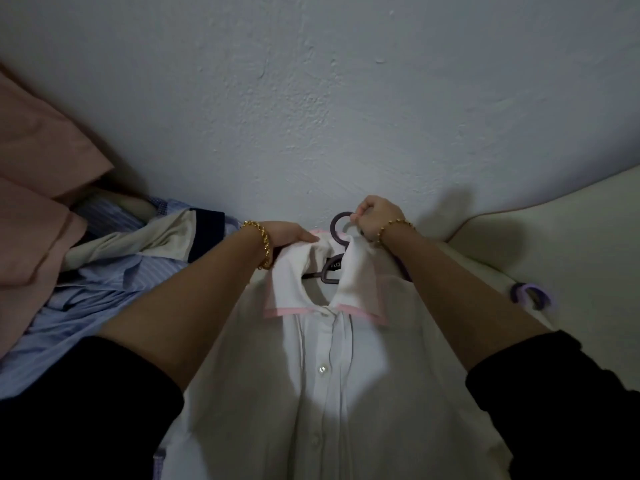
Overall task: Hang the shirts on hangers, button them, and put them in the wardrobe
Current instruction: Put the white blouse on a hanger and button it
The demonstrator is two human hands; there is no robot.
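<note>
A white shirt with a pink-edged collar lies flat in front of me, its front placket closed with buttons showing. A dark hanger sits inside the collar, its hook pointing toward the wall. My right hand grips the hook and the collar's back edge. My left hand holds the collar's left side, fingers tucked under the fabric. Both wrists wear gold bracelets.
A pile of shirts lies at the left: a blue striped one, a beige and navy one and a pink one. A purple hanger hook rests on the cream bedding at right. A white wall stands close ahead.
</note>
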